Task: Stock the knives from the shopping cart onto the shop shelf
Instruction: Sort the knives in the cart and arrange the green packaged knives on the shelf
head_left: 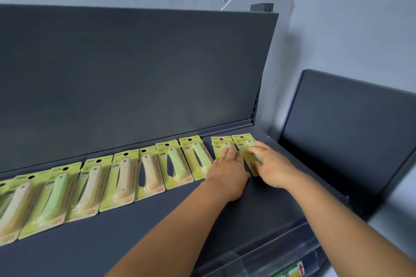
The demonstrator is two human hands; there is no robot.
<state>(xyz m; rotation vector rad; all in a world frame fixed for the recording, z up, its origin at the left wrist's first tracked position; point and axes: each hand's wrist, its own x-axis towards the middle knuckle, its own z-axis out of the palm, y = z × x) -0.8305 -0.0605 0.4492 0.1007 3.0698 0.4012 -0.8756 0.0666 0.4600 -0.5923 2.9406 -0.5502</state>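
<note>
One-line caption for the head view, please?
Left hand and right hand place green carded fruit knives on the dark metal shelf.

A row of knife packs (174,164) lies along the shelf (157,220), before its back panel (135,74).

Carded fruit knives (173,162), green and cream handles, lie flat in a row along the dark shelf (157,220).

Yellow-green knife cards (174,164) with red lettering hold pale green or cream handles, on a dark grey shelf (135,227) before a light grey wall (351,29).
</note>
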